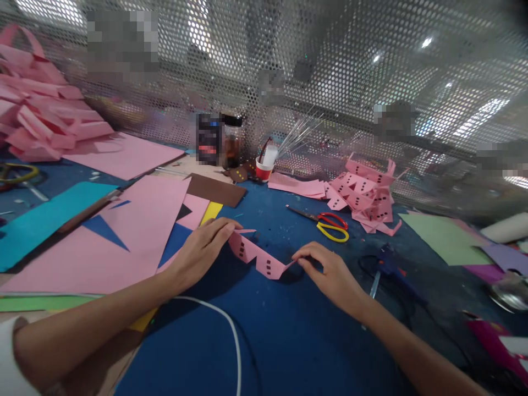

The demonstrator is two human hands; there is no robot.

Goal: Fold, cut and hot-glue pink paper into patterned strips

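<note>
A pair of pink paper glasses with small dark squares on both sides of a notch spans the gap between my hands, low over the blue table. My left hand is closed on its left end, fingers pointing right and partly hiding that end. With thumb and index finger, my right hand pinches the tip of the right side piece. Scissors with red and yellow handles lie beyond my right hand. Behind them is a pile of similar pink paper glasses.
Pink sheets cover the left side, below a heap of pink paper strips. A glue gun lies to the right; a white cord crosses the front. A cup and jar stand before a perforated metal screen.
</note>
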